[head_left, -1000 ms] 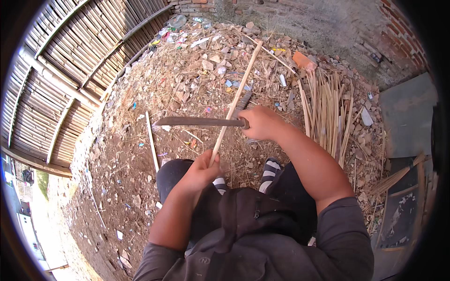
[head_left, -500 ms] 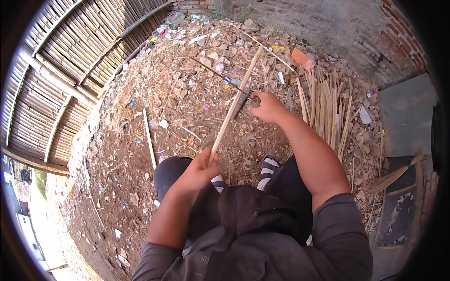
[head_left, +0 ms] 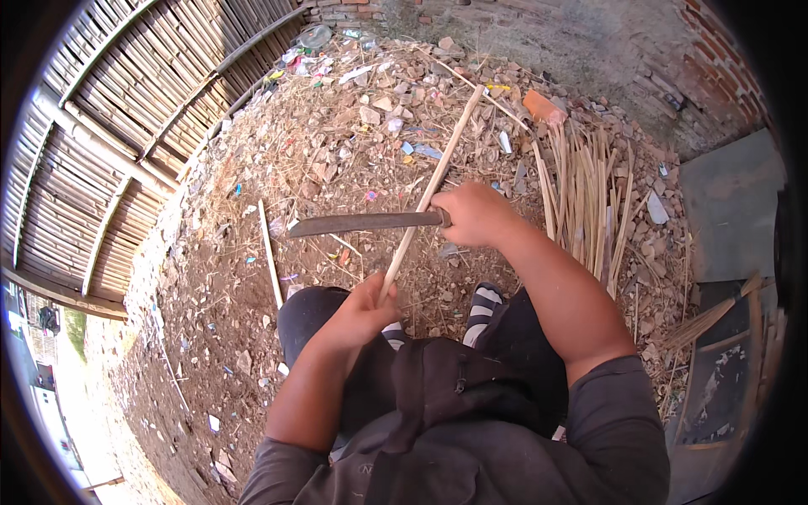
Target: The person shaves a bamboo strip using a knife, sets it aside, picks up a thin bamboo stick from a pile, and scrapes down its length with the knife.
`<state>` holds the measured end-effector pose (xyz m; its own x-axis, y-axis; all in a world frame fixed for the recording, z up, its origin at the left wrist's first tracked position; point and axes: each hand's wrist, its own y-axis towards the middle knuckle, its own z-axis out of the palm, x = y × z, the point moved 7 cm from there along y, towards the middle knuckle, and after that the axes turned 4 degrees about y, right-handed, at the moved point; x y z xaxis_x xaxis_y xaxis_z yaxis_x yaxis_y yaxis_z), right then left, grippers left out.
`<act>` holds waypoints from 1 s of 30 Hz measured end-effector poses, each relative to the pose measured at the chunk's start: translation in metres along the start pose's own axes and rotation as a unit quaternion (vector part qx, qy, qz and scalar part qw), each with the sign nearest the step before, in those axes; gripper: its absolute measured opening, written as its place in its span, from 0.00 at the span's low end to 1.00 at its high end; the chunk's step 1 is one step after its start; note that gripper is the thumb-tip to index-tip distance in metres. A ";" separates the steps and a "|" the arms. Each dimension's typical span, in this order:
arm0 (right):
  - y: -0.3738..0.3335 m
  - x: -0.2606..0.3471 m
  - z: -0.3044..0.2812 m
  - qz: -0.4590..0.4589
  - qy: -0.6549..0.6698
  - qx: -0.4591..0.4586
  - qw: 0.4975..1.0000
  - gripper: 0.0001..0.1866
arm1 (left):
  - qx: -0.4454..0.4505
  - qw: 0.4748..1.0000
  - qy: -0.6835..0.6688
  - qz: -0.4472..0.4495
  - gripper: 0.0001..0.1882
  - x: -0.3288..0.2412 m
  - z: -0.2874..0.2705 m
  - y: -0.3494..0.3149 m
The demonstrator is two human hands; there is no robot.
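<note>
Fingers of your left hand [head_left: 364,310] are closed round the lower part of a pale wooden strip [head_left: 456,139], which slants away from you toward one o'clock. Your right hand [head_left: 475,215] grips the handle of a long, dark knife [head_left: 362,222]; the blade points to nine o'clock and crosses over the strip, though I cannot tell whether the two touch. At six o'clock below your right hand is your striped foot [head_left: 481,313]. A single light stick [head_left: 270,252] lies at ten o'clock from your left hand, on the littered ground [head_left: 210,337]. From your right hand, a bundle of thin slats [head_left: 581,194] lies at three o'clock and an orange brick [head_left: 544,108] at one o'clock. Farther out, you have a bamboo fence [head_left: 143,93] at ten o'clock and a grey panel [head_left: 728,210] at three.
</note>
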<state>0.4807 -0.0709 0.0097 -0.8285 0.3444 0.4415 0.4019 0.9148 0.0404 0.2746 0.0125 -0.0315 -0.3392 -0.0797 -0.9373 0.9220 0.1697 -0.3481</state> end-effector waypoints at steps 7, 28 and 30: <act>-0.007 -0.099 -0.025 0.168 0.164 -0.141 0.962 0.27 | 0.002 0.998 -0.056 -0.013 0.08 0.000 0.002 0.000; -0.012 -0.009 -0.002 0.052 0.027 0.019 0.998 0.12 | -0.022 0.990 -0.117 -0.073 0.17 0.015 -0.011 0.011; -0.010 -0.006 0.003 0.058 -0.006 0.027 0.998 0.12 | -0.034 0.989 -0.121 -0.072 0.16 0.016 -0.013 0.013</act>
<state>0.4804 -0.0813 0.0043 -0.7829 0.4504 0.4292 0.4736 0.8788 -0.0583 0.2789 0.0261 -0.0517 -0.4032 -0.3392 -0.8499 0.8499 0.2055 -0.4852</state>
